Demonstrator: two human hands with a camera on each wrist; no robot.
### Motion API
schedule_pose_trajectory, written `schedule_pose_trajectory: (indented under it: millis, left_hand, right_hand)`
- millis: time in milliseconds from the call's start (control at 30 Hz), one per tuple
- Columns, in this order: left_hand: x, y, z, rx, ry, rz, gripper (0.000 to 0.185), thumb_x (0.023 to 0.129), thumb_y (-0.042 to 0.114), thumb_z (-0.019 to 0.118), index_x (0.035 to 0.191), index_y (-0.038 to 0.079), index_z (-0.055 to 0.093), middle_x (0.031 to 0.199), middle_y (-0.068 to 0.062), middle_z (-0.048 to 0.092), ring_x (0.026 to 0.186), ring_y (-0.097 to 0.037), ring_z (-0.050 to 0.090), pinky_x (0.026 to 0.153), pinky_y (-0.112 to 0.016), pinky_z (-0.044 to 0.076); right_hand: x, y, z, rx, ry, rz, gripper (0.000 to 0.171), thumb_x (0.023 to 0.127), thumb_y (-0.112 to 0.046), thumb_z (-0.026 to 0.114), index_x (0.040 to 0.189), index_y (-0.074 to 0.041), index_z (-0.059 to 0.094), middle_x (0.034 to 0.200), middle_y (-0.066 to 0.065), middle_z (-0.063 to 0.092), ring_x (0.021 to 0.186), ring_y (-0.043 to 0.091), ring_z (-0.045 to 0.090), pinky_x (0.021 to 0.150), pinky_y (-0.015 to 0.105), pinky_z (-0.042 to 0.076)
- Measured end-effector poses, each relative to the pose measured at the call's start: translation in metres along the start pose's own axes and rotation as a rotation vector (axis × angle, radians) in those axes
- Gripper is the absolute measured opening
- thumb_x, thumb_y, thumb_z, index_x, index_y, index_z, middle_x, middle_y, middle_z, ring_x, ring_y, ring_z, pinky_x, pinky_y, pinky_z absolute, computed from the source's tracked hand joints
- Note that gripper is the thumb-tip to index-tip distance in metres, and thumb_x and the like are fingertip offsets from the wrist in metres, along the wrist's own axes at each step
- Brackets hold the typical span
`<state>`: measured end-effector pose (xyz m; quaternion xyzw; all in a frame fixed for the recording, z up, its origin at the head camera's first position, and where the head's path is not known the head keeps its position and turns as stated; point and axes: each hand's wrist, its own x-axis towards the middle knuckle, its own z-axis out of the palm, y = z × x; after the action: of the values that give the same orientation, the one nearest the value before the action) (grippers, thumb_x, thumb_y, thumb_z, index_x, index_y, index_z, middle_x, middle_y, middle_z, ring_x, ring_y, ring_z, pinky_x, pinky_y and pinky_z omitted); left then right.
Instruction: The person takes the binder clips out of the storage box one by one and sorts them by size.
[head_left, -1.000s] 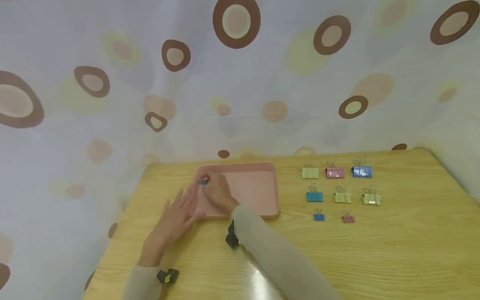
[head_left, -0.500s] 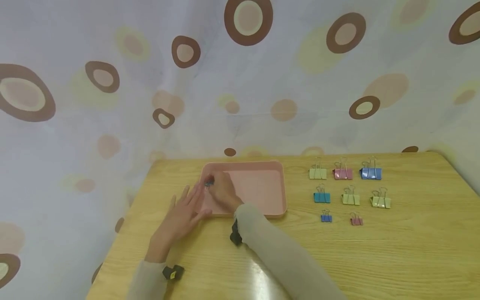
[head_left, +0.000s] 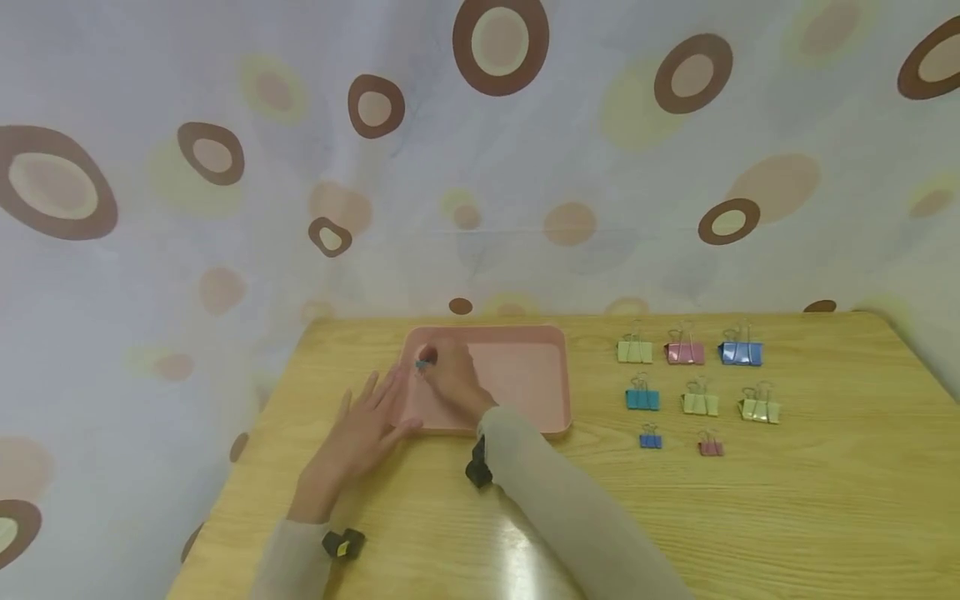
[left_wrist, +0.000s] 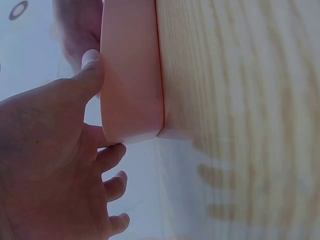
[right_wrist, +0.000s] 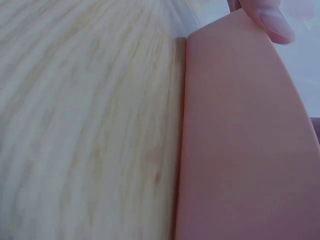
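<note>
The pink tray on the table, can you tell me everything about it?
The pink rectangular tray looks like smooth plastic, with rounded corners and a low raised rim. It lies flat on the wooden table, left of the rows of coloured clips. The left hand rests against its left edge; the right hand is inside, pinching a small blue binder clip.
</note>
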<state>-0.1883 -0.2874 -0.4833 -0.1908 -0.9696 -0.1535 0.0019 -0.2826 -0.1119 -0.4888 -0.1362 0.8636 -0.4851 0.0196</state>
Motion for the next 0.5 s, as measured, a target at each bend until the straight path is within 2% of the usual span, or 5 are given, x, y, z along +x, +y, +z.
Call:
schedule_pose_trajectory:
  millis: [167,400,500]
  left_hand:
    - [-0.003,0.001,-0.005,-0.008,-0.004,-0.018,0.077,0.105,0.053,0.049,0.163,0.008,0.026,0.170,-0.009,0.019,0.154,-0.045,0.016,0.116,-0.075,0.011]
    - [-0.004,0.000,-0.008,-0.003,-0.025,-0.034,0.078,0.105,0.055,0.049,0.163,0.008,0.025,0.171,-0.008,0.016,0.154,-0.044,0.014,0.117,-0.074,0.010]
    - [-0.006,0.000,-0.010,0.005,-0.027,-0.036,0.078,0.105,0.053,0.050,0.163,0.007,0.026,0.171,-0.009,0.016,0.154,-0.044,0.014,0.117,-0.074,0.010]
  right_hand:
    - [-0.003,0.002,-0.008,0.026,0.019,-0.025,0.008,0.096,-0.006,0.072,0.102,-0.001,0.072,0.101,0.009,0.071,0.096,0.025,0.068,0.084,0.037,0.058]
    - [-0.006,0.008,-0.017,0.087,0.061,-0.107,0.006,0.095,-0.004,0.071,0.101,-0.001,0.072,0.097,0.008,0.068,0.092,0.021,0.067,0.083,0.033,0.057]
    - [-0.010,0.011,-0.022,0.101,0.067,-0.114,0.006,0.097,-0.005,0.068,0.101,-0.003,0.071,0.097,0.006,0.068,0.091,0.020,0.066,0.082,0.033,0.057]
